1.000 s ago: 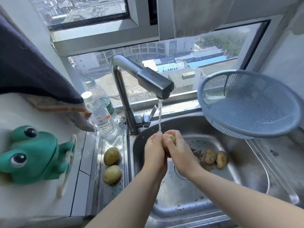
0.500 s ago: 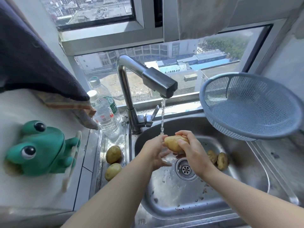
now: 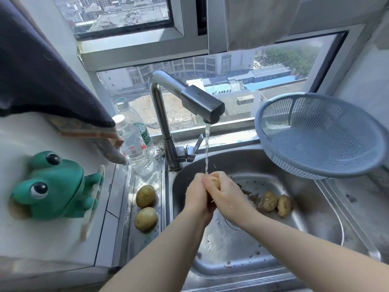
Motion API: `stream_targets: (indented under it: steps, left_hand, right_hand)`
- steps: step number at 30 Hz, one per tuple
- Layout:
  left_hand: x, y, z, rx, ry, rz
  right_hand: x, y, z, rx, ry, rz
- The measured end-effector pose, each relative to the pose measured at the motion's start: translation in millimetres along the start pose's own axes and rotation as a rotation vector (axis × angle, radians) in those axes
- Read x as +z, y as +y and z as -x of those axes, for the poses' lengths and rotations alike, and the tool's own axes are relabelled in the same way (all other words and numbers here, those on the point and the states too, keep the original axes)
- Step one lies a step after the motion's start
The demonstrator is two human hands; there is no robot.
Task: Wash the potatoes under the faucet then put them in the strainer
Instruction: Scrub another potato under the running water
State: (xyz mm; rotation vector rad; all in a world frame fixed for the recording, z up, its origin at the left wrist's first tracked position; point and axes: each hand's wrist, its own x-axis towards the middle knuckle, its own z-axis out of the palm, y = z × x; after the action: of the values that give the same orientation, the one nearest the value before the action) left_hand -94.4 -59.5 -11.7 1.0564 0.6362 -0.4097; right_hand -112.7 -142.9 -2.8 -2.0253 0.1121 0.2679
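The left hand point(image 3: 196, 193) and right hand point(image 3: 228, 198) both curl round one small yellow-brown potato point(image 3: 215, 181), cupping it right under the stream from the chrome angled faucet point(image 3: 189, 100), probably so rubbing loosens the dirt. Two muddy potatoes point(image 3: 269, 200) lie in the stainless-steel sink point(image 3: 315, 218) at three o'clock of the hands, seemingly awaiting their wash. Two cleaner-looking potatoes point(image 3: 145, 196) sit on the steel desk strip point(image 3: 130, 239) at nine o'clock. The round grey-blue plastic mesh strainer point(image 3: 315, 135) leans tilted at two o'clock, holding no potato — within easy reach.
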Motion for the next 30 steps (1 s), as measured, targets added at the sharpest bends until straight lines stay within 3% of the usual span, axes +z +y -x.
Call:
stream_targets:
  steps: [7, 10, 12, 18, 23, 26, 30]
  left_hand:
    - [-4.2, 29.6, -1.4, -0.185, 0.022, 0.362]
    - [-6.1, 29.6, 1.0, -0.276, -0.109, 0.337]
    - [-4.3, 25.2, 9.4, -0.282, -0.196, 0.325]
    - [3.8, 17.0, 22.0, -0.176, -0.153, 0.263]
    - [-3.3, 13.6, 20.9, -0.102, -0.099, 0.099]
    - [-10.0, 18.6, 21.5, -0.146, -0.111, 0.092]
    - [-14.3, 21.4, 21.3, -0.251, -0.093, 0.081]
  right_hand:
    - [4.0, -8.2, -6.9, -0.269, 0.031, 0.118]
    - [5.7, -8.7, -7.8, -0.360, 0.214, 0.376]
    - [3.2, -13.7, -11.2, -0.385, 0.269, 0.413]
    - [-4.4, -34.5, -23.0, -0.149, 0.095, -0.142]
    - [-4.1, -39.4, -24.9, 0.189, -0.029, -0.608]
    - [-7.8, -33.9, -17.0, 0.197, -0.167, -0.829]
    - [-17.1, -28.6, -7.9, 0.120, -0.332, -0.778]
